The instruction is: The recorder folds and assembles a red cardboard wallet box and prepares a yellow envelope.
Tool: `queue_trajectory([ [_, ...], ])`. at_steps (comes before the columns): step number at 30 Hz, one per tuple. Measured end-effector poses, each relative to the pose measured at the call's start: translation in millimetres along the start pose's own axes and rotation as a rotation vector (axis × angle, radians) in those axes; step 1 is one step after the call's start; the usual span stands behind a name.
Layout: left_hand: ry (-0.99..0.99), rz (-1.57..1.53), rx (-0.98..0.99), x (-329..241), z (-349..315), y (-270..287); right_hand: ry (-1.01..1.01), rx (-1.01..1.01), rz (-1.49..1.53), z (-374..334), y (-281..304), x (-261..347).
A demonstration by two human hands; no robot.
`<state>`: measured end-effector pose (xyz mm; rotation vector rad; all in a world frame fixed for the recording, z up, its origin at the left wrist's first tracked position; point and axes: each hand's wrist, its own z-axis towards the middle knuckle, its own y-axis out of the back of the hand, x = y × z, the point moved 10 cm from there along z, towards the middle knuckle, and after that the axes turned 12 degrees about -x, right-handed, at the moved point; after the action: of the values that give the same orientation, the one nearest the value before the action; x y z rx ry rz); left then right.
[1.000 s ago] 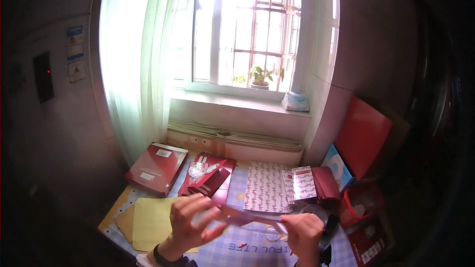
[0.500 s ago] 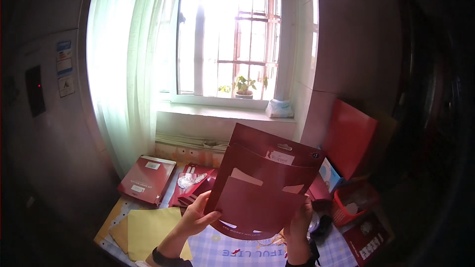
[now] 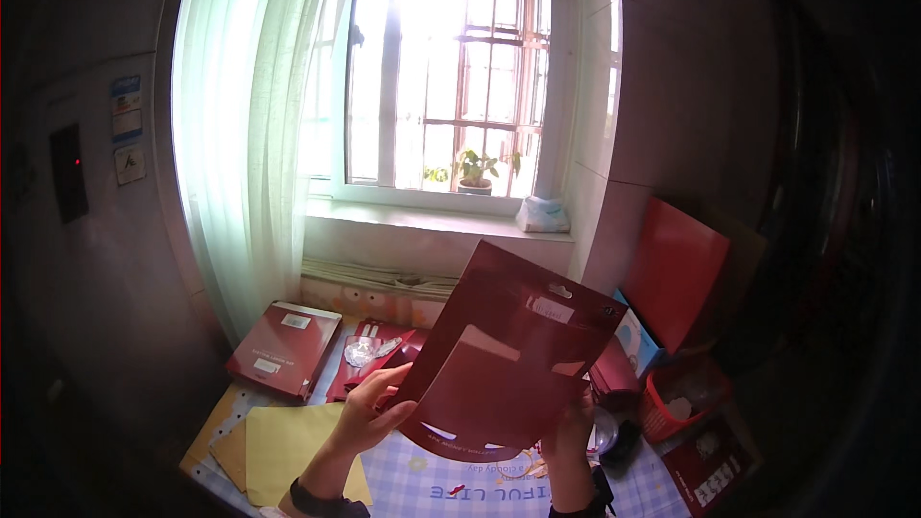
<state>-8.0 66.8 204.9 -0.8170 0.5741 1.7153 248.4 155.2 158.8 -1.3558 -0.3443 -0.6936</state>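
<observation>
Person stands at a small counter (image 3: 422,489) under a barred window, both hands raised.

Held object: a large dark-red glossy cardboard sheet with a rounded lower edge and a small hanging hole near the top (image 3: 499,364). It is lifted off the counter and tilted, upper corner leaning toward the window, lower curved edge nearest the person.

Left hand (image 3: 369,412): grasping the sheet's left edge, thumb on the near face, fingers curled behind it. Right hand (image 3: 566,422): mostly behind the sheet's lower right edge; it seems to support that edge, but the fingers are hidden, so the exact grip cannot be told. A dark band shows on each wrist.

On the counter, a blue-and-white checked cloth, partly covered. Flat pale-yellow paper envelopes (image 3: 288,441) lie at the left, just beside the left forearm. A closed dark-red flat box with a white label (image 3: 283,350) sits at the far left corner. Next to it, a red open tray holding a clear plastic bag (image 3: 369,355). At the right, a small red plastic basket (image 3: 676,408) and an upright red card folder (image 3: 676,269) leaning on the wall. A potted green plant (image 3: 475,171) stands on the sill outside.

Progress, as judged: the sheet is picked up and held flat, not visibly folded or assembled; the envelopes and box lie untouched.
</observation>
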Motion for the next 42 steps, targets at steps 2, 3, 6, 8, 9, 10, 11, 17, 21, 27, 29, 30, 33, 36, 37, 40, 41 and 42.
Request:
queue_trajectory([
  [2, -0.04, 0.019, 0.0, -1.3, -0.2, 2.0, -0.021, 0.033, 0.03, 0.2, -0.4, -4.3],
  [3, -0.079, 0.038, 0.001, -4.3, -0.7, 2.1, -0.04, 0.064, 0.062, 0.0, -2.1, -6.8],
  [6, -0.235, 0.468, -0.138, -25.5, -0.6, 2.8, -0.05, 0.138, 0.144, -2.0, -7.7, -9.8],
  [8, -0.236, 0.451, -0.201, -26.7, -0.4, 5.2, -0.06, 0.127, 0.115, -0.6, -9.9, -10.0],
  [9, -0.239, 0.434, -0.264, -28.7, -1.0, 10.9, -0.07, 0.117, 0.087, -0.5, -10.1, -11.2],
  [10, -0.238, 0.434, -0.263, -29.6, -1.1, 11.5, -0.07, 0.116, 0.087, 2.8, -6.8, -12.5],
  [11, -0.294, 0.461, -0.284, -36.0, -1.2, 13.1, -0.03, 0.062, 0.017, 10.8, 1.9, -11.0],
  [17, -0.485, 0.739, -0.143, -59.1, -6.7, 0.3, 0.603, -0.232, -0.347, -15.6, 1.9, 77.2],
  [21, -0.749, 0.882, -0.022, -78.6, -21.3, -29.5, 1.16, 0.231, -0.918, -82.2, -71.6, 100.9],
  [27, -0.83, 0.946, 0.128, -83.1, -37.9, -60.7, 1.16, 0.662, -1.335, -108.8, -117.8, 47.3],
  [29, -0.841, 0.88, 0.166, -85.7, -41.7, -65.4, 1.091, 0.749, -1.378, -104.1, -114.7, 30.4],
  [30, -0.852, 0.88, 0.165, -87.9, -42.3, -66.5, 1.115, 0.73, -1.353, -104.7, -116.1, 33.2],
  [33, -0.832, 0.861, 0.154, -86.2, -41.5, -65.9, 1.037, 0.809, -1.317, -106.0, -116.7, 34.0],
  [36, -0.844, 0.857, 0.136, -86.5, -43.5, -67.7, 1.061, 0.789, -1.335, -105.0, -114.1, 34.3],
  [37, -0.843, 0.856, 0.138, -86.5, -43.9, -68.5, 1.06, 0.787, -1.336, -105.4, -114.1, 34.7],
  [40, -0.848, 0.869, 0.14, -88.1, -44.5, -69.8, 1.026, 0.802, -1.362, -105.1, -114.1, 31.2],
  [41, -0.85, 0.88, 0.143, -89.3, -43.9, -69.9, 1.048, 0.818, -1.361, -106.9, -114.5, 30.2],
  [42, -0.853, 0.892, 0.146, -89.6, -43.5, -70.0, 1.07, 0.834, -1.359, -108.8, -114.9, 29.3],
])
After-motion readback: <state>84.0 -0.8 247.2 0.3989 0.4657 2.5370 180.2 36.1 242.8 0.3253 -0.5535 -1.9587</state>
